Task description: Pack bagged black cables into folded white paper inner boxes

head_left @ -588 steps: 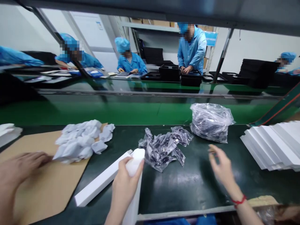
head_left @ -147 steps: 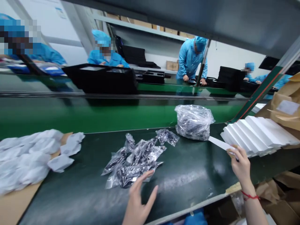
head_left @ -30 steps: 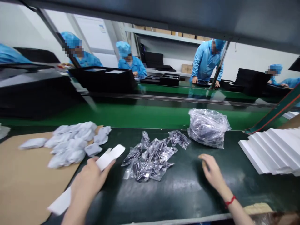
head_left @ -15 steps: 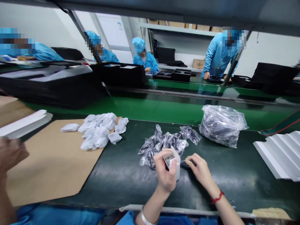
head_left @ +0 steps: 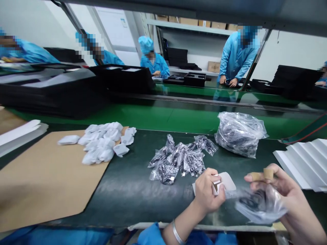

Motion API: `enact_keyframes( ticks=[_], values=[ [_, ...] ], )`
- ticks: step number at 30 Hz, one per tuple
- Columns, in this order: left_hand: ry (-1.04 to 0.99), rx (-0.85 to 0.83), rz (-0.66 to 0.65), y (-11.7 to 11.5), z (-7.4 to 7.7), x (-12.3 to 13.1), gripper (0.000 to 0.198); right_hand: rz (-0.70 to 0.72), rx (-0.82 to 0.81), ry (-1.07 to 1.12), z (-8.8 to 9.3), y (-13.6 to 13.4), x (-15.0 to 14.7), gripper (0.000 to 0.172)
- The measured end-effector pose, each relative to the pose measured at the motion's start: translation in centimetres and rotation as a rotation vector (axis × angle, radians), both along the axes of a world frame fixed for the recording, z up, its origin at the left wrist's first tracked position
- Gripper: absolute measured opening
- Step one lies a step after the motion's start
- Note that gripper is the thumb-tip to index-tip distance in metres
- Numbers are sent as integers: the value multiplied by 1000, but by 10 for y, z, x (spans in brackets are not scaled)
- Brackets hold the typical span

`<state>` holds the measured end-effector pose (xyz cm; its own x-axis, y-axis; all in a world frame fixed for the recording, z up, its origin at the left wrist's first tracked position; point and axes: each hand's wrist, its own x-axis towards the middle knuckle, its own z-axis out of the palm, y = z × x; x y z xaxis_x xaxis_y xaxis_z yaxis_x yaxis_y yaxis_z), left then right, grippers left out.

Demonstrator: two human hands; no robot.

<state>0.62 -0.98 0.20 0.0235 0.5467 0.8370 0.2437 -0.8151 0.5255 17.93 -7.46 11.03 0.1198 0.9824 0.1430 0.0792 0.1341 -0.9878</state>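
Note:
My left hand is closed around a small white carton with its flap standing open. To its right, my right hand, with tan covers on two fingertips, grips a clear plastic bag that has something dark, perhaps a coiled cable, inside. The bag is blurred by motion, and its near end reaches close to the carton; whether they touch I cannot tell. Beyond my left hand lies a loose pile of clear bags with black cables.
A big clear bag of dark items sits behind my right hand, near folded white card. Small white packets lie on a brown cardboard sheet at left. Black trays and co-workers are beyond the green belt.
Both hands have moved right, the left with the carton. My right hand has drawn away from the pile and lifted the bag. Another person's hand at the far left has gone from view.

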Motion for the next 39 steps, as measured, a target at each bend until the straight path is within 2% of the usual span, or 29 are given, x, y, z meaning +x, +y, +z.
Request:
enact_keyframes(
  ticks=[2, 4, 5, 7, 10, 11, 13, 15, 19, 22, 24, 29, 33, 35, 39],
  values=[
    [16, 21, -29, -1, 0, 3, 15, -23, 116, -276, 12, 0, -7, 20],
    [39, 7, -61, -2, 0, 3, 20, -25, 321, -591, 20, 0, -10, 10],
    [41, -4, -69, -2, 0, 3, 21, -6, 420, -729, 23, -1, -10, 11],
    [19, -3, -81, -2, 0, 3, 23, 124, 537, -953, 29, -3, -8, 22],
    [-23, 12, -130, -2, 1, 1, 28, 350, 559, -1241, 31, -10, -5, 32],
    [-29, 8, -150, -2, 2, 0, 30, 373, 599, -1317, 30, -12, -5, 32],
    [-33, -8, -176, -3, 4, -1, 33, 312, 726, -1412, 26, -14, -9, 32],
    [-30, -5, -186, -2, 5, -3, 39, 215, 802, -1456, 21, -14, -17, 33],
    [-29, 9, -173, 1, 5, -5, 45, 132, 809, -1496, 21, -7, -35, 36],
    [-38, -9, -152, 4, 3, -2, 35, 140, 888, -1474, 30, -2, -42, 36],
    [-48, -17, -134, 4, 3, -1, 26, 207, 920, -1449, 37, 1, -46, 35],
    [-39, -21, -132, 3, 6, -5, 22, 291, 866, -1345, 38, 8, -55, 39],
    [-34, -83, -112, 4, 5, -12, 30, 290, 731, -1323, 25, 18, -46, 36],
    [-28, -98, -101, 5, 5, -13, 33, 234, 737, -1362, 19, 20, -35, 36],
    [2, -98, -117, 5, 7, -9, 31, 241, 700, -1476, 17, 12, -21, 48]
  ],
)
